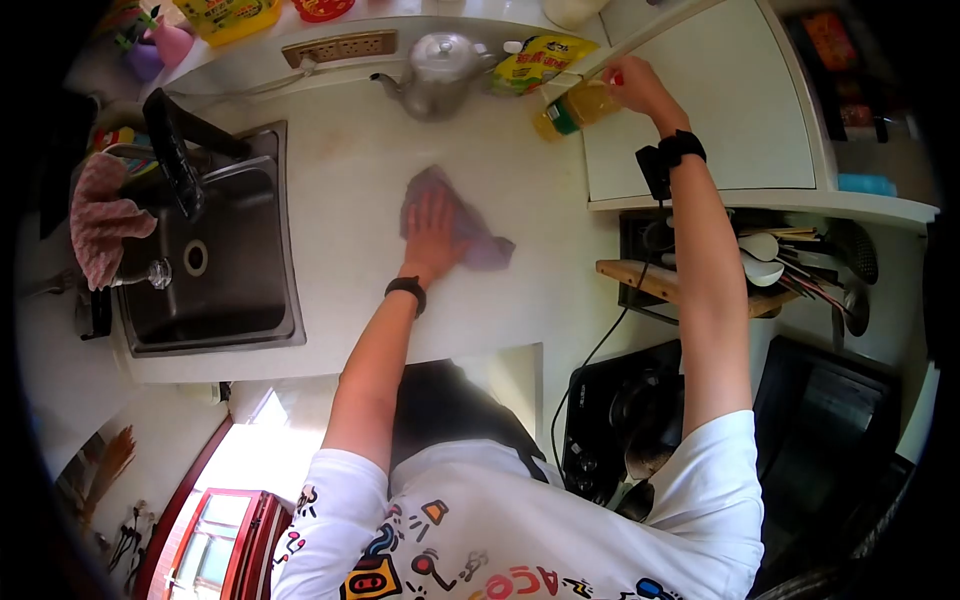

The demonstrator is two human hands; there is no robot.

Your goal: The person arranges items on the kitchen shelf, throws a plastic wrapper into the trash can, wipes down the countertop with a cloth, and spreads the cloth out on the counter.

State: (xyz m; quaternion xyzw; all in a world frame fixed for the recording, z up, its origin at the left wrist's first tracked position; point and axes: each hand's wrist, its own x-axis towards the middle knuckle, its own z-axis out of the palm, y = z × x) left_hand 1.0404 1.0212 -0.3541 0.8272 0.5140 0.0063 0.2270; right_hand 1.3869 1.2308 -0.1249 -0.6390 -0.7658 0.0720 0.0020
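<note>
My left hand [434, 238] lies flat on a greyish-purple cloth [487, 250], fingers stretched out, pressing it to the white countertop [350, 300]. At the back right, my right hand [638, 88] is closed around the top of a bottle of yellow oil [590, 103] with a green label. A bit of red, likely its cap, shows at the fingers. The bottle is tilted, its base toward the counter and its neck end at my hand. Beside it stands a yellow-green pouch [541, 63], with a metal teapot [440, 75] to the left of that.
A steel sink [290, 235] with a black faucet [175, 150] is on the left, a pink cloth [100, 215] beside it. On the right are a white cabinet [700, 120], a wooden board [640, 275], ladles [855, 305] and a black stove [590, 430]. A cable hangs from my right wrist.
</note>
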